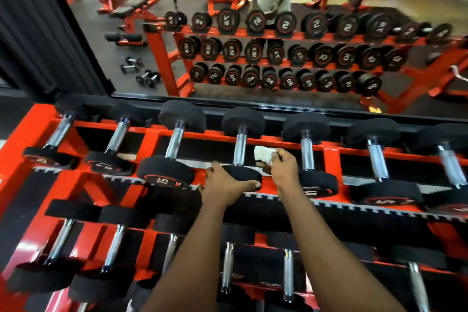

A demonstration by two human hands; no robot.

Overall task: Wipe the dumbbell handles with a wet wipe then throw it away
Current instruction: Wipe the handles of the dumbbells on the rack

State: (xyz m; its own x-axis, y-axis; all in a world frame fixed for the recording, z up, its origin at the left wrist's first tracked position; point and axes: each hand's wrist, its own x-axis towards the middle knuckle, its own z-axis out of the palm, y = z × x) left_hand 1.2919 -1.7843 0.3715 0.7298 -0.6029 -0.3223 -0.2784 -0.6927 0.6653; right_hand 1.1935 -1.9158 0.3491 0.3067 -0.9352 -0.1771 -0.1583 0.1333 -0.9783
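Note:
Black dumbbells with chrome handles lie in rows on a red rack (329, 149). My left hand (222, 181) grips the near black head (243, 172) of the middle dumbbell on the top row, with the thumb curled round its right side. The chrome handle (239, 149) of that dumbbell shows bare above my hand. My right hand (283, 167) pinches a crumpled white wet wipe (262, 153) just to the right of that handle, between it and the neighbouring dumbbell's handle (307, 153). The wipe is not touching either handle.
A wall mirror (253, 33) behind the rack reflects the dumbbell rows, red gym machines and a person standing. A lower row of dumbbells (228, 266) lies under my forearms. More dumbbells (174, 144) flank the middle one on both sides.

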